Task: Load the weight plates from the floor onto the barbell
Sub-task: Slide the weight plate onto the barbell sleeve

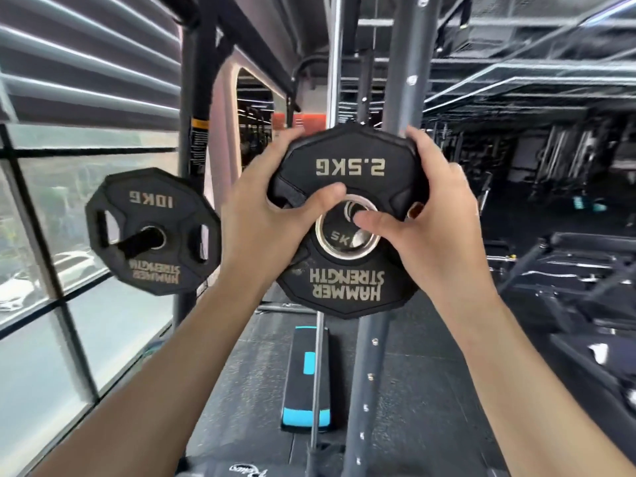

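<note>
A black 2.5KG weight plate (pixel 347 166) fills the middle of the head view, held upright with its lettering upside down. My left hand (pixel 261 215) grips its left edge, thumb lying near the centre hole. My right hand (pixel 437 215) grips its right edge, thumb across the steel ring of the hole (pixel 347 232). Through the hole I see a barbell sleeve end (pixel 354 211) and a plate marked 5K (pixel 339 237) behind it. The rest of the barbell is hidden behind the plate and my hands.
A 10KG plate (pixel 151 232) hangs on a storage peg at the left by the window. A grey rack upright (pixel 402 98) stands just behind the held plate. A black-and-blue step platform (pixel 308 370) lies on the floor below. Benches and machines crowd the right.
</note>
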`<state>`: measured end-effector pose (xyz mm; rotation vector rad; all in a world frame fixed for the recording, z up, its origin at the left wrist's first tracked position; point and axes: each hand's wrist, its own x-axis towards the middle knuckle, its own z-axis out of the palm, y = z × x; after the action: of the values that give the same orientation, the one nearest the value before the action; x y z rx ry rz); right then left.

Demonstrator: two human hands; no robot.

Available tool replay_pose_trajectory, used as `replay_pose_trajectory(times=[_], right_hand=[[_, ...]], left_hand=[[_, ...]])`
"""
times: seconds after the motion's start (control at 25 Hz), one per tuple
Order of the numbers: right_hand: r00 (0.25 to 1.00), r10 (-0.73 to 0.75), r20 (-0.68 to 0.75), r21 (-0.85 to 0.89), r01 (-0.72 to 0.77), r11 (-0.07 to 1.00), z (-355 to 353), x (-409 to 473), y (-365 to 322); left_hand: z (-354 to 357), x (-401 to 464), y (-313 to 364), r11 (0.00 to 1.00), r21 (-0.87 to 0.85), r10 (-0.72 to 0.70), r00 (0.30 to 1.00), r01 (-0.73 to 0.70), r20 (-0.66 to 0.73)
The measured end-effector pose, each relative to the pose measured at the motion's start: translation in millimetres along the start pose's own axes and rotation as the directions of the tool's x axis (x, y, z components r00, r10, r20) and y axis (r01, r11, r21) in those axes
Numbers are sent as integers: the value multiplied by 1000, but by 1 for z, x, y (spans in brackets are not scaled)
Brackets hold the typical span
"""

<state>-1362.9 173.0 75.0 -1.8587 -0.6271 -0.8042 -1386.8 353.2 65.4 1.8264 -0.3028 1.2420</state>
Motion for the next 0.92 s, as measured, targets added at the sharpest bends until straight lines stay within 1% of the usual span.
replay_pose_trajectory(times=[0.16, 0.24, 0.32, 0.4, 0.56, 0.76, 0.92], right_hand=[[1000, 20, -1, 3, -20, 1000, -12, 3, 42], [999, 45, 28, 41, -46, 998, -11, 5, 63], [996, 56, 70, 85, -62, 994, -3, 6, 81], [996, 44, 81, 115, -54, 992, 6, 10, 92], [995, 45, 85, 97, -54, 994, 27, 30, 112], [996, 22, 92, 129, -33, 991, 43, 50, 141], [994, 19, 104, 159, -36, 987, 55, 69, 164]], left_hand=[[38, -2, -22, 996, -61, -55, 991, 63, 124], [52, -6, -34, 996, -51, -67, 984, 77, 165], [60, -8, -44, 996, -13, -83, 985, 86, 154], [62, -5, -56, 996, -1, -93, 986, 94, 137], [69, 11, -76, 993, -4, -117, 978, 119, 175], [87, 32, -92, 990, 69, -135, 973, 124, 185], [99, 54, -108, 976, 152, -181, 965, 153, 190]])
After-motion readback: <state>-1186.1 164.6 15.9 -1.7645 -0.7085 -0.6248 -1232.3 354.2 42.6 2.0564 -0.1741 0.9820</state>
